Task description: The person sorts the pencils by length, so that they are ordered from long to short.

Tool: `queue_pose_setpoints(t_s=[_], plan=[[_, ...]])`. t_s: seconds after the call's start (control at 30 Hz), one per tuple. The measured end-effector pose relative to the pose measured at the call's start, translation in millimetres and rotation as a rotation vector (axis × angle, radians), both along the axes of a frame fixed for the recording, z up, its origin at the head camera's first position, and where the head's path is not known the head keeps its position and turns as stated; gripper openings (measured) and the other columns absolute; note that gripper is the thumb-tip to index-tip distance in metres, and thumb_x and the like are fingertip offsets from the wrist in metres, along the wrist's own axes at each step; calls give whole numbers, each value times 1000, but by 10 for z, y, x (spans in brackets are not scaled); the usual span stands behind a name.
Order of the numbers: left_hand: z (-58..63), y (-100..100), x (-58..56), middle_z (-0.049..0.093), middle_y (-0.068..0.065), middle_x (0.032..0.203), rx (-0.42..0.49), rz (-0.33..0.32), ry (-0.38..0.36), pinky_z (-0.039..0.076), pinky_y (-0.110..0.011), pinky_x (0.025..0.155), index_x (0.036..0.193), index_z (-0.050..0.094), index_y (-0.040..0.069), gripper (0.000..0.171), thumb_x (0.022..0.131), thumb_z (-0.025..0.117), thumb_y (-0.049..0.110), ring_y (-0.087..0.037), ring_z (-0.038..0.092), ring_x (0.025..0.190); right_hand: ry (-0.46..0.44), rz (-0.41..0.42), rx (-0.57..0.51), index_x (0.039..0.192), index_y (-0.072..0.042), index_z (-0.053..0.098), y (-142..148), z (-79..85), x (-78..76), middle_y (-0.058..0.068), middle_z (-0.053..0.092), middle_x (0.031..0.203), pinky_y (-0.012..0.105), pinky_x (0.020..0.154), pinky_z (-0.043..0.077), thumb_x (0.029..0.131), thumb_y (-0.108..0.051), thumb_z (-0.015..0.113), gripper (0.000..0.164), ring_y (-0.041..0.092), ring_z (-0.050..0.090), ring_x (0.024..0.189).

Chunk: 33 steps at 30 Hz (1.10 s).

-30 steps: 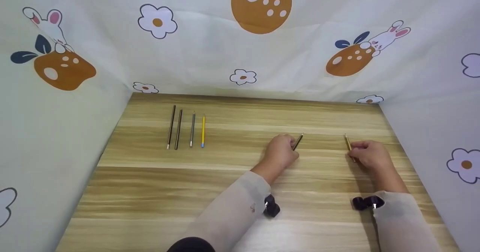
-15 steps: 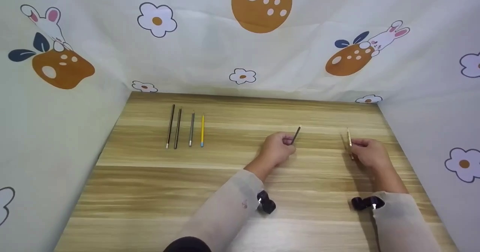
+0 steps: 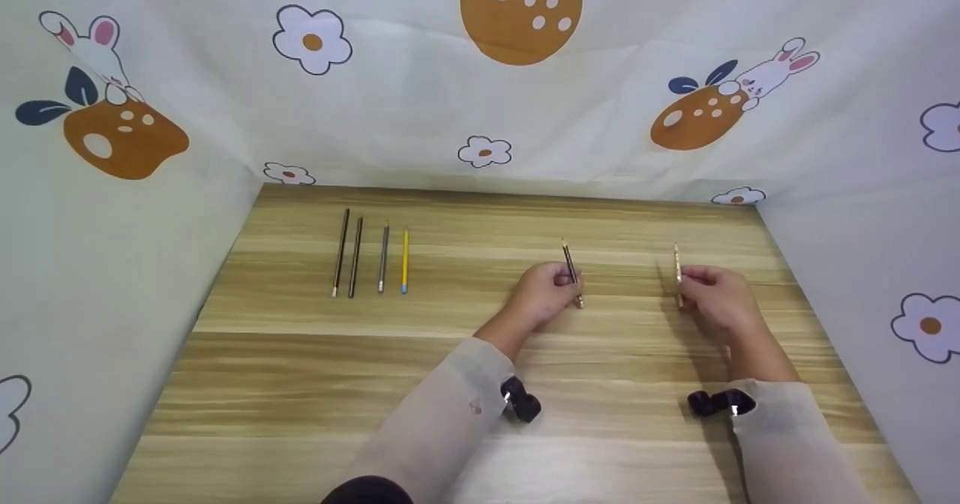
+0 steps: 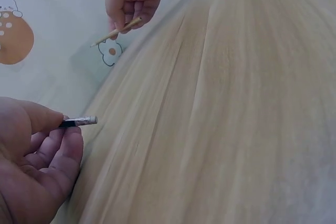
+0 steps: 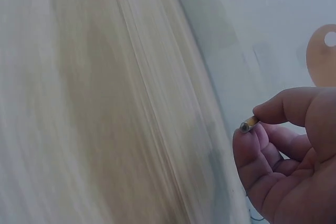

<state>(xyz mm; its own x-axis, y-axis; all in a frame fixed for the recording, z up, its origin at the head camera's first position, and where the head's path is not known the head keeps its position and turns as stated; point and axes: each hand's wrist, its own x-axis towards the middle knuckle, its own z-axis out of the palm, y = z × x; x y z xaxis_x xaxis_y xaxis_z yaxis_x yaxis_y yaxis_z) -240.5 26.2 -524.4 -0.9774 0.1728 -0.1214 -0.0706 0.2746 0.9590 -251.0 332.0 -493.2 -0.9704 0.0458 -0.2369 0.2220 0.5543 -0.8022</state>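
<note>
My left hand point(image 3: 544, 292) pinches a dark pencil point(image 3: 569, 256) between thumb and fingers, its sharpened tip pointing toward the back wall. In the left wrist view the pencil's eraser end point(image 4: 92, 120) sticks out past the thumb. To the right, my right hand point(image 3: 718, 298) pinches a yellowish pencil point(image 3: 678, 259), which also points away from me. The right wrist view shows that pencil's blunt end point(image 5: 245, 127) between thumb and fingertip. Both pencils are held over the wooden table, about a hand's width or more apart.
On the table point(image 3: 450, 384) at the left lies a row of several pencils: two dark ones point(image 3: 341, 253) point(image 3: 355, 256), a grey one point(image 3: 384, 258) and a yellow one point(image 3: 406, 262). A patterned cloth point(image 3: 405, 106) hangs around the table's back and sides.
Both hands have moved a little left and away from me, lifting their pencils. The left hand's pencil has swung from leaning right to leaning slightly left. The row at left has not moved.
</note>
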Motion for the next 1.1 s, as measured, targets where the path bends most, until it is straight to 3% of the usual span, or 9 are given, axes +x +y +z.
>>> queue_pose_setpoints(t_s=[0.13,0.27,0.57,0.83,1.1], plan=[[-4,-15,8,73,0,95,102,11,-54,60,-20,68,119,74,0,22,99,74,9,-9,67,76,10,7,-25,147,5,59,-79,8,-14,4,73,112,25,76,63,104,-21,65,50,7,68,83],[3,-50,8,72,-1,94,143,28,-44,57,-20,62,126,71,-2,30,98,74,8,-11,66,70,23,18,-59,146,5,59,-173,17,-20,-4,74,107,24,76,62,104,-18,65,48,7,69,83],[68,-193,0,75,-8,109,180,64,-35,66,-36,75,138,71,6,39,99,73,7,-12,69,78,25,49,-160,144,9,57,-443,44,-41,-1,71,104,27,76,64,101,-10,64,47,6,67,80],[83,-304,-14,75,-8,110,203,114,-38,65,-35,76,136,72,4,38,98,74,6,-12,68,79,13,57,-206,146,7,58,-695,66,-78,9,73,118,32,82,66,100,-12,68,51,10,71,85],[48,-493,-34,77,-8,109,155,171,-45,66,-33,78,133,74,7,38,96,76,5,-14,71,82,15,85,-293,146,7,57,-1017,35,-117,8,74,111,33,80,67,99,-6,67,50,14,72,81]])
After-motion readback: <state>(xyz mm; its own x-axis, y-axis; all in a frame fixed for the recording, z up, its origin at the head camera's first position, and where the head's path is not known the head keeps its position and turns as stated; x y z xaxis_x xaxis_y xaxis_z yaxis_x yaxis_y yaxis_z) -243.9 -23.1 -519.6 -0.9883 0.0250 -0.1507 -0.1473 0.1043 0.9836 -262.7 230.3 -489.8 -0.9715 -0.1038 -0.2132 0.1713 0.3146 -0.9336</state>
